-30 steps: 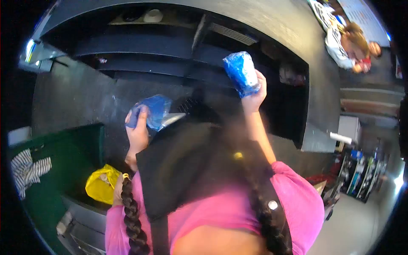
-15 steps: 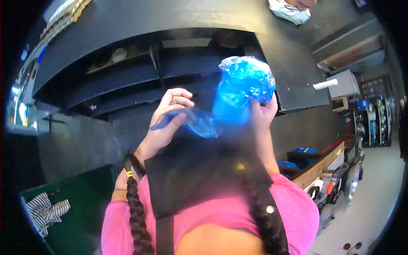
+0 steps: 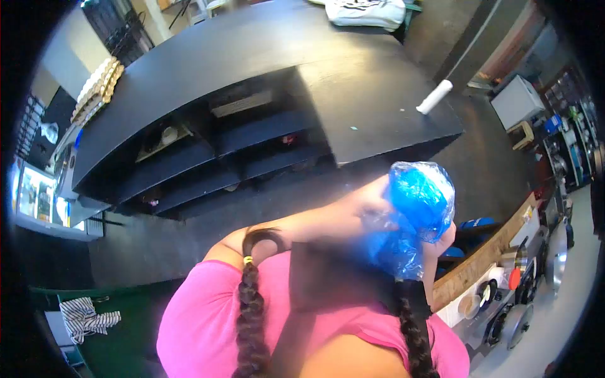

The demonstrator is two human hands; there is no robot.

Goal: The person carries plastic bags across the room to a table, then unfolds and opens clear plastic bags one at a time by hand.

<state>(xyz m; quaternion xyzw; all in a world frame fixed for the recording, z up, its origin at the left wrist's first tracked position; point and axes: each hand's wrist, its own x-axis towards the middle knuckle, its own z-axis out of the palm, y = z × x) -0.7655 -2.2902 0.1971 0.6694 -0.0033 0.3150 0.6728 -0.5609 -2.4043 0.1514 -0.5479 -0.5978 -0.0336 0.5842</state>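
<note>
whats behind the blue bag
Part of the right hand shows past the lower right edge of the bag, with dark floor beyond. The bag hides much of that hand and whatever else lies directly behind.

Against the right hand's fingers (image 3: 447,238) gleams a glossy, crinkled, translucent blue plastic bag (image 3: 423,200). Beyond them, a long, smooth black counter (image 3: 372,116) has a soft sheen; below right sit a matt brown wooden plank (image 3: 481,264) and a round, shiny metal lid (image 3: 519,326).

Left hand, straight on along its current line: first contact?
Likely the blue plastic bag at the right hand. The left hand is blurred, so depth is unclear; it may already be touching the plastic.
</note>
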